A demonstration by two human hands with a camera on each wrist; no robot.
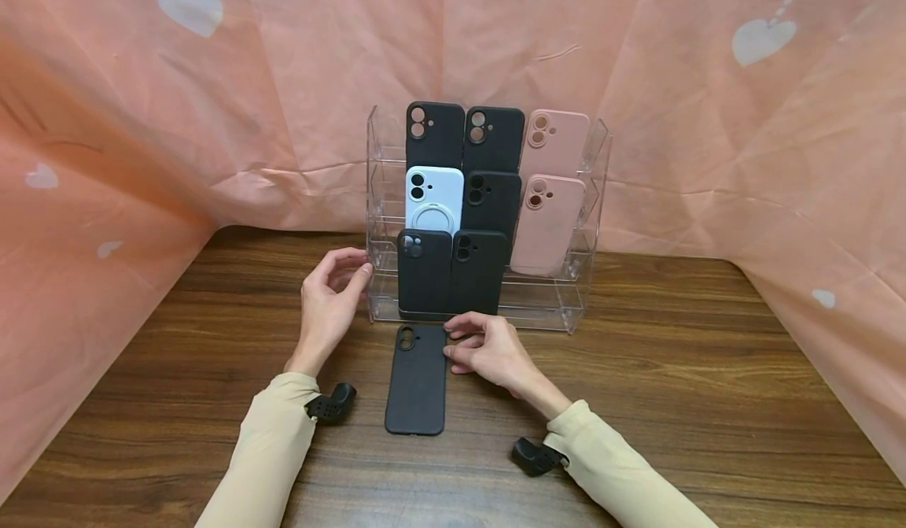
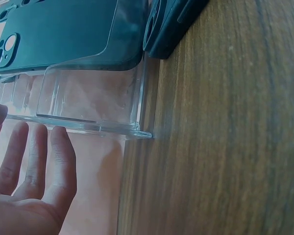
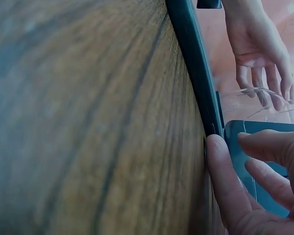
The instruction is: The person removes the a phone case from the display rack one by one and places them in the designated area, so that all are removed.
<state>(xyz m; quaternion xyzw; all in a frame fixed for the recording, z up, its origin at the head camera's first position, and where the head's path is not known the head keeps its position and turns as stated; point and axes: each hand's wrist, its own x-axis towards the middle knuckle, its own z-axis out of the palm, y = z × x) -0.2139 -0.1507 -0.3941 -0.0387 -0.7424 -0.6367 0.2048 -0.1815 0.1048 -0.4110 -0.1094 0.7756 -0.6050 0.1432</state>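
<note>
A black phone case (image 1: 416, 382) lies flat on the table, camera cutout toward the rack. Beside its upper right edge is my right hand (image 1: 491, 351); in the right wrist view the thumb (image 3: 219, 156) touches the case's edge and the other fingers are loosely bent, holding nothing. A clear tiered display rack (image 1: 538, 325) stands behind the case. My left hand (image 1: 328, 304) rests at the rack's left side panel, its fingers (image 2: 63, 161) nearly straight against the outside. On the bottom tier two black cases (image 1: 425, 280) (image 1: 480, 276) lean side by side.
Higher tiers hold a white case with a ring (image 1: 434, 197), several more black cases (image 1: 494, 138) and two pink cases (image 1: 548, 225). Peach fabric (image 1: 304, 79) with white hearts encloses the wooden table (image 1: 679, 402) at the back and sides.
</note>
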